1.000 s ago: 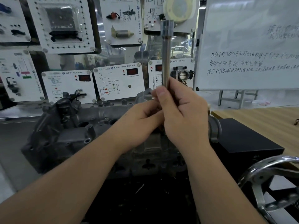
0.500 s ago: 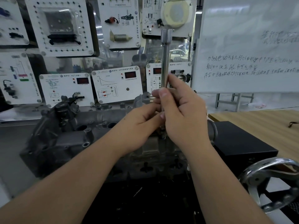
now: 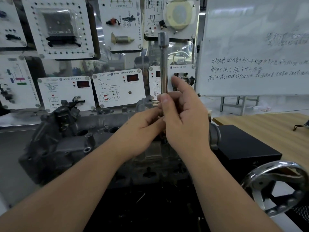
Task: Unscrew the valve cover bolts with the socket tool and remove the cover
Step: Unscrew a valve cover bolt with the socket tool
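Socket tool [image 3: 163, 64] stood near vertical over the engine's valve cover [image 3: 98, 124], wider drive end up, shaft running straight down between both hands. Lower end hidden behind the palms, so seat on a bolt not confirmable; bolt itself not visible. Right hand [image 3: 184, 121] wrapped the lower shaft loosely: thumb pressed on the near side, index finger lifted straight and off the metal, remaining fingers curled behind. Left hand [image 3: 142, 128] came in from the left, fingertips pinching the shaft just below the right thumb. Both hands equally close to the tool, right one higher on it. Long axis of the tool pointed down into the cover, just below and behind the grip, so turning probably meant twirling about that vertical axis without tipping. Cover sat on the engine, not lifted. Handwheel [image 3: 274, 186] lower right, whiteboard [image 3: 254, 47] upper right, well clear.
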A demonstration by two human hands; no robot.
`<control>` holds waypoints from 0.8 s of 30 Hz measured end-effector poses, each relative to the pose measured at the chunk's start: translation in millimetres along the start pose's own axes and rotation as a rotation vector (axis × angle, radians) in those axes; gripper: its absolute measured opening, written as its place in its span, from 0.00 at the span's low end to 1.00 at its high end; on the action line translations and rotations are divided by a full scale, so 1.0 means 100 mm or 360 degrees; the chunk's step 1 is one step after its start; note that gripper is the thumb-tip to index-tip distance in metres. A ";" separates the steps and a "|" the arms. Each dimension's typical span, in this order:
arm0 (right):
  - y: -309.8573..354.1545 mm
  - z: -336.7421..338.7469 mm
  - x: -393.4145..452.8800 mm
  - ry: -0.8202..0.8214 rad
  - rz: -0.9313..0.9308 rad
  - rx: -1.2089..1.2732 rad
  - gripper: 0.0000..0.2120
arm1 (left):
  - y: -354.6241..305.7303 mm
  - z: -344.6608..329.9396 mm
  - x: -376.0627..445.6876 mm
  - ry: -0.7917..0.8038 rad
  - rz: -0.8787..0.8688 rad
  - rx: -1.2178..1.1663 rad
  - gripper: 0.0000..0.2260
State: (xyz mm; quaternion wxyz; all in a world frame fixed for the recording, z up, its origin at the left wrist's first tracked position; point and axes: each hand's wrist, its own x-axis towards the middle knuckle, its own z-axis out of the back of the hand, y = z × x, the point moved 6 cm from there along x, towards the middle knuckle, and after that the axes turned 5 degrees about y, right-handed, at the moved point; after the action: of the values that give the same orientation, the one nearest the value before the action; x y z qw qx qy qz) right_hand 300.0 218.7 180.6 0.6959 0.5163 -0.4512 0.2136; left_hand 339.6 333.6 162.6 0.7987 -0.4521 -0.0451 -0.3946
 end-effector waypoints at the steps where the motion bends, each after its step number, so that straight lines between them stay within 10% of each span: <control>1: -0.01 -0.01 0.00 0.0008 -0.0009 0.0021 0.22 | 0.01 0.00 0.00 0.0014 -0.0001 -0.0002 0.15; 9: 0.06 -0.05 0.12 -0.0012 -0.0030 0.0106 0.04 | 0.00 0.00 0.00 -0.0047 -0.0016 0.0011 0.11; 24: 0.08 -0.09 0.17 0.0036 -0.0108 0.0241 0.09 | 0.04 0.03 0.03 -0.0037 0.0046 -0.0061 0.14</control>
State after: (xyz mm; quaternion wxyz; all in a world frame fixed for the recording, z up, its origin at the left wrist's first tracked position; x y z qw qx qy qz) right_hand 306.2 227.2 199.2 0.6666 0.5801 -0.4082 0.2292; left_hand 345.5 334.8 162.7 0.7950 -0.4723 -0.0403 -0.3786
